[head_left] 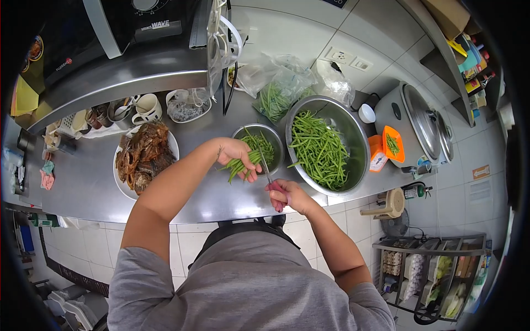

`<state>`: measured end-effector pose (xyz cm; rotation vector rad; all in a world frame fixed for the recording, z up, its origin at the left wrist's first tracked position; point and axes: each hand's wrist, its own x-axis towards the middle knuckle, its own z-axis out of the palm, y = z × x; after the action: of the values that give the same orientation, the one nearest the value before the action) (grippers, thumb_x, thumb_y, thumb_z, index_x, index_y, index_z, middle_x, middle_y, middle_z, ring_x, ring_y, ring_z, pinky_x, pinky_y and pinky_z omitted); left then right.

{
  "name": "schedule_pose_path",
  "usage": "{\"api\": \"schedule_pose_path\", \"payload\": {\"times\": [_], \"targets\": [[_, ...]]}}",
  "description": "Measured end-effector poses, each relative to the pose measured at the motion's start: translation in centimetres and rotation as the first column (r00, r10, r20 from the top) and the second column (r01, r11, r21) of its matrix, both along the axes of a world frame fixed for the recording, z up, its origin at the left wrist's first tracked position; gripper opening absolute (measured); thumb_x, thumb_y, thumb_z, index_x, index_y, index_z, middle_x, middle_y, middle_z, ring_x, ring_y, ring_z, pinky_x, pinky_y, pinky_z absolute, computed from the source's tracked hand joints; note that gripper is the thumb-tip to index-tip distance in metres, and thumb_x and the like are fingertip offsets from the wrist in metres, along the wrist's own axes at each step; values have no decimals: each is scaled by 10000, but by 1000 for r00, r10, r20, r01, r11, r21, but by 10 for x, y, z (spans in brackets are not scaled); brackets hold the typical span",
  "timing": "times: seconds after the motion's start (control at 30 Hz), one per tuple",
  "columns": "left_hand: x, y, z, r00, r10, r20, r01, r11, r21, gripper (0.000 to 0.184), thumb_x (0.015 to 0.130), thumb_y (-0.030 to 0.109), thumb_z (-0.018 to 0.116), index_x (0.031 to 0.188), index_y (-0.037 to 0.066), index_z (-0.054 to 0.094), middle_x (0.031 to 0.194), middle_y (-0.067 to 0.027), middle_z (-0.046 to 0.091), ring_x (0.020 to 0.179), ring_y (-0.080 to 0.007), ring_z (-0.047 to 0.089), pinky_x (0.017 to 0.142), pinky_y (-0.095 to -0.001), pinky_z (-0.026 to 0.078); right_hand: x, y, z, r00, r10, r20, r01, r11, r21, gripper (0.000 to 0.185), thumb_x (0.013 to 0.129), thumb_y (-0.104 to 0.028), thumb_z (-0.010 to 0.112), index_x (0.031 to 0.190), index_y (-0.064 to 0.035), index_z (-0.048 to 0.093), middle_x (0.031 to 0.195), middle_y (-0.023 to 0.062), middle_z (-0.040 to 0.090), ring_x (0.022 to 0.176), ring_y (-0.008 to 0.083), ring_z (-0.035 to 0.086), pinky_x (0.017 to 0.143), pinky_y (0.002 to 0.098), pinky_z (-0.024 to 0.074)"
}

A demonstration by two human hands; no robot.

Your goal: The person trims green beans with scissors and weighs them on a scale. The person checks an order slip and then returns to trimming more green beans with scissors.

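My left hand [238,155] is closed around a bunch of green beans [234,167], at the near left rim of a small metal bowl [280,156]. Cut green beans [258,139] lie inside that bowl. In my right hand [295,197] is a pair of scissors [265,168] with reddish handles, its blades pointing up beside the bunch. Whether the blades touch the beans I cannot tell. Just right of the small bowl stands a large metal bowl [361,140], tilted in view and heaped with long green beans [317,149].
A white plate [175,144] of browned fried fish or meat [144,157] sits left on the steel counter [201,196]. Behind are a bag of green beans [273,102] and a foil-filled dish [189,107]. To the right stand an orange container [393,144] and a large cooker [411,121].
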<state>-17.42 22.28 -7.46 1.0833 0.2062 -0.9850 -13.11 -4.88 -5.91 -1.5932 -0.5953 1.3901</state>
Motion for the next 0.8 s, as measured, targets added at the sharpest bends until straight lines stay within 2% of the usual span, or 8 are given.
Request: {"api": "schedule_pose_path", "payload": {"times": [0.17,0.33,0.4,0.43,0.47,0.53,0.73,0.8], "targets": [[14,2,-19,993,-118,-19,118,993,10,301,898,41,577,1178,-56,525,1044,-228,652,973,-305,664,785,-376,555,4,-6,-11,971,27,239,-9,997,-76,436,832,-396,718,943,12,614,558,16,530,447,112,497,457,270,421],[12,4,-9,990,52,130,-52,999,-9,271,910,72,575,1157,-32,531,1059,-213,654,966,-288,661,773,-371,544,-12,-14,-25,992,-77,98,84,994,-71,555,840,-420,702,1127,21,526,761,65,591,621,128,562,582,272,468],[14,-6,-3,599,753,272,-730,653,-202,217,922,86,569,1111,-13,530,1057,-190,660,939,-276,658,779,-375,535,-24,-13,-34,999,-34,-39,33,999,-25,755,838,-507,669,1305,14,386,991,114,583,838,165,583,726,288,478],[18,-12,-5,362,910,201,-845,412,-340,180,941,100,554,1094,14,518,1097,-180,647,961,-261,639,836,-369,512,-31,-9,-43,999,14,30,-14,1000,9,786,826,-541,663,1312,9,382,977,109,579,833,163,578,728,288,475],[23,-20,-7,364,909,202,-845,414,-338,180,941,100,554,1094,14,518,1097,-180,647,961,-261,639,836,-369,512,-39,-3,-52,993,60,101,-64,997,41,817,815,-575,657,1320,3,378,963,103,574,829,161,573,731,289,473],[28,-38,-10,-158,985,68,-879,-109,-465,146,951,104,542,1074,35,507,1142,-177,628,1033,-254,608,899,-371,484,-48,16,-58,995,44,95,-49,997,54,802,815,-581,652,1306,-4,387,949,99,574,810,158,570,712,283,473],[-1,-73,-29,-114,993,-19,-915,-113,-387,128,963,116,531,1075,59,501,1170,-136,627,1024,-215,584,861,-363,507,-35,46,-31,980,-199,-2,197,970,142,650,841,-542,644,1162,-2,476,834,83,595,685,127,581,564,255,454],[-6,-76,-38,-71,995,-77,-929,-94,-358,109,970,117,517,1065,66,503,1179,-131,624,1012,-216,583,840,-362,517,-30,45,-23,969,-231,82,231,973,13,590,849,-515,650,1094,3,509,722,57,593,587,114,572,505,247,438]]}}
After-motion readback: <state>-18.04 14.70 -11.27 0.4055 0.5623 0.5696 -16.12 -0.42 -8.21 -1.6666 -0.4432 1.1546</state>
